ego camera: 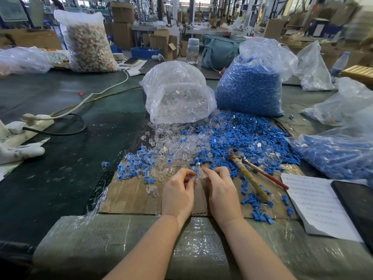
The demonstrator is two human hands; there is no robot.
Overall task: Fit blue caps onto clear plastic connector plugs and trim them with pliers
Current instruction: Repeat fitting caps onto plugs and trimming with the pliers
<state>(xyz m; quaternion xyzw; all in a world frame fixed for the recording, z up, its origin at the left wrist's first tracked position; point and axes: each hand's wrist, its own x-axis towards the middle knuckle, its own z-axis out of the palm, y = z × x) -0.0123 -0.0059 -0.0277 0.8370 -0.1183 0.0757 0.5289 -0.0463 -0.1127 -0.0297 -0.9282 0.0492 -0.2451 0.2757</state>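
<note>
Dark green matting covers the worktable [60, 102] that spreads out in front of me. At twelve o'clock stand two plastic sacks, touching: the bag of blue caps [250, 87] on the right and the open bag of clear plugs [177, 98] on the left, its mouth turned toward me. A third, lower bag of blue parts [339, 156] lies at three o'clock. Far off at eleven o'clock stands a tall bag of pale and orange pieces [88, 45].

From the two sacks a loose heap of caps and plugs [222, 136] spills toward me onto a flat sheet of cardboard [129, 199]. At ten o'clock of my hands lies a cluster of capped plugs [137, 168], clear bodies with blue ends. A printed paper sheet [314, 203] sits at four o'clock, a white power strip [26, 126] at nine o'clock.

The pliers [250, 174] lie untouched at two o'clock of my hands, yellowish and red handles pointing toward me, head buried in the heap.

My left hand [178, 190] has its fingers curled, pinching a blue cap [191, 173] at the fingertips. My right hand [220, 188], just beside it, is curled too, pinching a clear plug [200, 174]. Cap and plug meet between my fingertips, over the far edge of the cardboard.
</note>
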